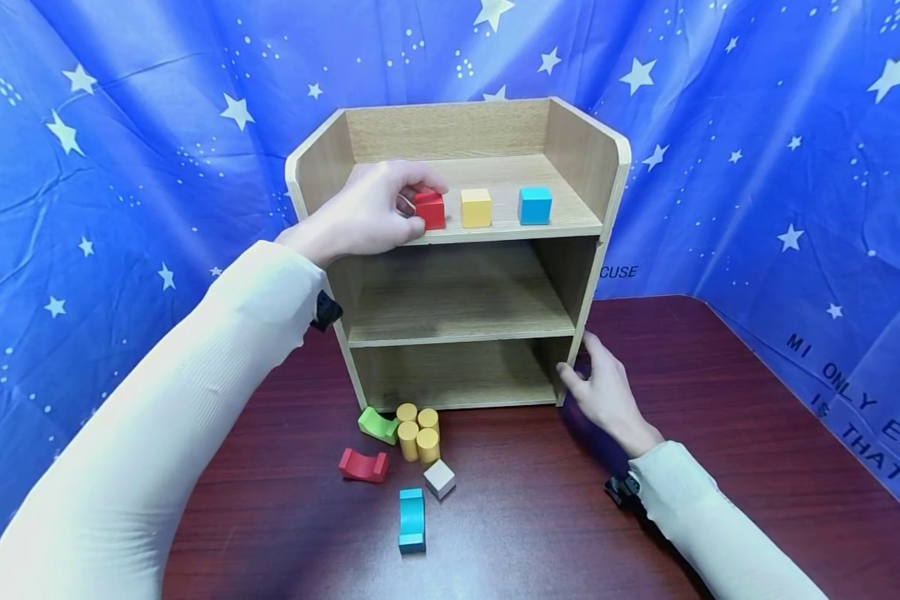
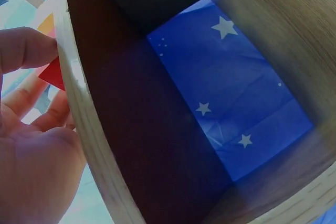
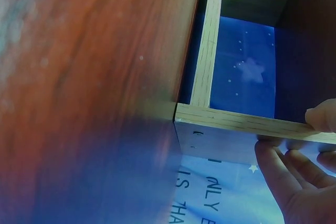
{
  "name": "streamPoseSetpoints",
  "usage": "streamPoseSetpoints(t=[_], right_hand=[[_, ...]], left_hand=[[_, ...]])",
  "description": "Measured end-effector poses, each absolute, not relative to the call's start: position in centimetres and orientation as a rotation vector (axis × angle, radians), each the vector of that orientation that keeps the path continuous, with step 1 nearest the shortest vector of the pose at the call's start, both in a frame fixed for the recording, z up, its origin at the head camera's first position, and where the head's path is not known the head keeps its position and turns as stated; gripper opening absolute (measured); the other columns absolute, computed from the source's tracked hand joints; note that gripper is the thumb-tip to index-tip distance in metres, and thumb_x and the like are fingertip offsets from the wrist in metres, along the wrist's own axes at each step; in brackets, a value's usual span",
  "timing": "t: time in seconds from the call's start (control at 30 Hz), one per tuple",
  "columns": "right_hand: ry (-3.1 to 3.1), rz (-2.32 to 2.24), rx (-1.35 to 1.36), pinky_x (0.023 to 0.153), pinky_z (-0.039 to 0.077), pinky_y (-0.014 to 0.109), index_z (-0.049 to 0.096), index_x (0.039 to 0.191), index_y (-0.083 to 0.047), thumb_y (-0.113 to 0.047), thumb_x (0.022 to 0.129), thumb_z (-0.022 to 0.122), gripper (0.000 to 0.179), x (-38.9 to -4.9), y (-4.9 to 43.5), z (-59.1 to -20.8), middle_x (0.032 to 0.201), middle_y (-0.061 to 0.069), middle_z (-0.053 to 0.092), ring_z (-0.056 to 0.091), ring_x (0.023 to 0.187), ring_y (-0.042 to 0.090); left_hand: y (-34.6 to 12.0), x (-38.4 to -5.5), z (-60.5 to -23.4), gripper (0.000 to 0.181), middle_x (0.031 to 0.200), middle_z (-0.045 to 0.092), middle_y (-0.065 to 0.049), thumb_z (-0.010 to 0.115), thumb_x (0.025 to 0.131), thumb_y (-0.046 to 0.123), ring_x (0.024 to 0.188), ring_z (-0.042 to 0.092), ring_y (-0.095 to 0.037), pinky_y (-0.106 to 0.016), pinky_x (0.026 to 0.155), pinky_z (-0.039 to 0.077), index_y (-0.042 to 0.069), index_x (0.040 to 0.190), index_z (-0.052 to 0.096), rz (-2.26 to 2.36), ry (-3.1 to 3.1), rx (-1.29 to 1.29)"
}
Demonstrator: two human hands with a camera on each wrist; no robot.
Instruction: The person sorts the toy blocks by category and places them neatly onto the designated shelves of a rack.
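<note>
My left hand pinches a red cube at the front of the top board of a small wooden shelf. The left wrist view shows that red cube partly hidden behind the board's edge. In line to its right stand a yellow cube and a blue cube. Low on the shelf's right side, my right hand grips the side panel. Its thumb lies at the front edge and its fingers press the outer face.
Before the shelf on the dark red table lie several yellow cylinders, a green arch block, a red arch block, a white cube and a blue arch block. A starry blue curtain hangs behind.
</note>
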State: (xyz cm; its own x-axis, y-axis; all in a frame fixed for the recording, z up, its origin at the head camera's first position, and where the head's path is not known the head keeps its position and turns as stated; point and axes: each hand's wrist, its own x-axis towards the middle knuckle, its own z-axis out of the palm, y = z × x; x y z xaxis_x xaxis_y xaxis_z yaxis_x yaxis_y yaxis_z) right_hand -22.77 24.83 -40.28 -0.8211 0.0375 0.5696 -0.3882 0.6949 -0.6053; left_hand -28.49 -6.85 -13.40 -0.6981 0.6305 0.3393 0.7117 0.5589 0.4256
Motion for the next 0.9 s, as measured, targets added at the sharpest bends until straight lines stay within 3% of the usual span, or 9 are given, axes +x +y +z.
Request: streamPoseSetpoints(t=[0.43, 0.9], right_hand=[[-2.339, 1.015, 0.278, 0.076, 0.05, 0.047, 0.05, 0.13, -0.004, -0.006, 0.083, 0.067, 0.05, -22.8, 24.9, -40.3, 0.106, 0.019, 0.064, 0.061, 0.096, 0.032], [-2.334, 1.018, 0.283, 0.076, 0.05, 0.047, 0.05, 0.129, -0.005, -0.005, 0.083, 0.067, 0.049, -22.7, 24.9, -40.2, 0.105, 0.019, 0.064, 0.061, 0.095, 0.031]], left_hand=[[-7.4, -28.4, -13.7, 0.043, 0.114, 0.056, -0.011, 0.059, 0.081, 0.0, 0.094, 0.06, -0.022, -0.032, 0.087, 0.049, 0.001, 0.125, 0.058, -0.852, -2.583, -1.15], [-8.9, -26.9, -14.3, 0.041, 0.12, 0.053, -0.012, 0.058, 0.083, 0.003, 0.105, 0.05, -0.024, -0.035, 0.089, 0.045, 0.003, 0.123, 0.058, -0.732, -2.401, -1.118]])
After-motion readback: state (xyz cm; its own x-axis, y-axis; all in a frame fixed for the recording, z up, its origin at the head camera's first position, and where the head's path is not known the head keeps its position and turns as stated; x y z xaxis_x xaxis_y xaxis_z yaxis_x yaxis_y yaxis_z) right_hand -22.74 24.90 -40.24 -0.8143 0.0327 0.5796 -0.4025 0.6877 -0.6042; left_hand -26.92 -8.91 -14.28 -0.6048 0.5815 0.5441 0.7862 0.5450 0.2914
